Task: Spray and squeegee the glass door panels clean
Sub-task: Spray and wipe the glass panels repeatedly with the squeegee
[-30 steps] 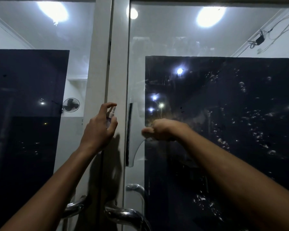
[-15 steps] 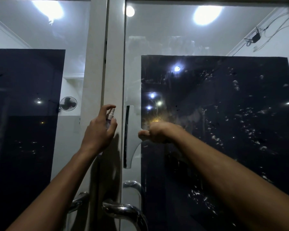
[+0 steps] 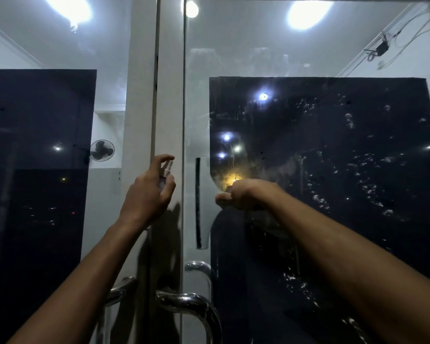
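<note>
Left of the white door frame (image 3: 157, 115), the left glass panel (image 3: 42, 170) reflects a lit white room and a wall fan (image 3: 102, 150). In front of the frame, the left hand (image 3: 147, 194) grips a small clear spray bottle (image 3: 166, 171), forefinger arched over its nozzle. Right of the frame, the droplet-speckled right glass panel (image 3: 333, 170) carries the squeegee (image 3: 202, 203), its dark blade upright just beside the frame, its handle clenched in the right hand (image 3: 241, 197); curved chrome handles (image 3: 189, 304) shine below.

This was an indoor entrance of a shop or office at night, facing double glass doors (image 3: 308, 170) with white frames (image 3: 169, 95) and chrome pull handles (image 3: 191, 304). The glass reflected round ceiling lights (image 3: 308, 13), a wall-mounted fan (image 3: 102, 150) and loose wiring (image 3: 382, 49), while street lights (image 3: 263, 96) showed outside in the dark.
</note>
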{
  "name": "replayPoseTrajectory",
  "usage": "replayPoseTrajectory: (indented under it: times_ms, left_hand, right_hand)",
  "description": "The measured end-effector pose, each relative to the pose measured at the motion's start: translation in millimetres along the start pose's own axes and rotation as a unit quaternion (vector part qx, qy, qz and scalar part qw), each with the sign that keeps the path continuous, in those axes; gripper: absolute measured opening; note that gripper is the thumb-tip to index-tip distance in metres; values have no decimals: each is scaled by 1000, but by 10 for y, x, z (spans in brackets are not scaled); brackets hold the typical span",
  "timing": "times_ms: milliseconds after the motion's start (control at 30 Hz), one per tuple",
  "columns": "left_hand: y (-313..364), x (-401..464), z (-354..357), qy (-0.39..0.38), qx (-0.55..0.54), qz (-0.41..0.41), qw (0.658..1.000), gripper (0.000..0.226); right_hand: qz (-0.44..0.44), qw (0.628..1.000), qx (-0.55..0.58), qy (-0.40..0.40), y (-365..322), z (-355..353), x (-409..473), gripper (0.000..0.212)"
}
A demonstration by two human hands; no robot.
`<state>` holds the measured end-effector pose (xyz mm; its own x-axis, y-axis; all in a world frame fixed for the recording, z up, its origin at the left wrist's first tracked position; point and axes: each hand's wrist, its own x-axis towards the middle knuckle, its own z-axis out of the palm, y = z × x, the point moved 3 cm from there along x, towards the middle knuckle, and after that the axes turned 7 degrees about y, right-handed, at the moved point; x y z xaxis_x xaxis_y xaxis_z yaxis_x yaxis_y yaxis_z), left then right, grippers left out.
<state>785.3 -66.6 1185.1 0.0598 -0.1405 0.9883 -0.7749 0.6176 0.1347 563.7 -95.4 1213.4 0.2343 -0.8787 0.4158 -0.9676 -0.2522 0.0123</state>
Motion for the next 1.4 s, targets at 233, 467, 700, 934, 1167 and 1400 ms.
replayPoseTrajectory:
  times_ms: [233, 467, 700, 934, 1167, 1400]
  left_hand:
    - [33, -33, 2, -7, 4, -20, 1000, 39]
    - [103, -58, 6, -9, -5, -9, 1000, 38]
    - [2, -153, -75, -9, 7, -20, 1000, 39]
    - [-9, -173, -79, -4, 7, -28, 1000, 39]
    - [79, -215, 119, -16, -14, -27, 999, 40]
    - [134, -274, 200, -11, -20, -25, 999, 39]
  right_hand:
    - [11, 999, -14, 27, -88, 32, 4, 40]
    - [11, 1000, 5, 18, 50, 192, 18, 59]
    - [-12, 1000, 8, 21, -204, 377, 20, 59]
    - [30, 998, 41, -48, 260, 400, -233, 54]
    - [-15, 1000, 6, -25, -112, 509, -80, 55]
    - [41, 995, 87, -24, 693, 187, -443, 45]
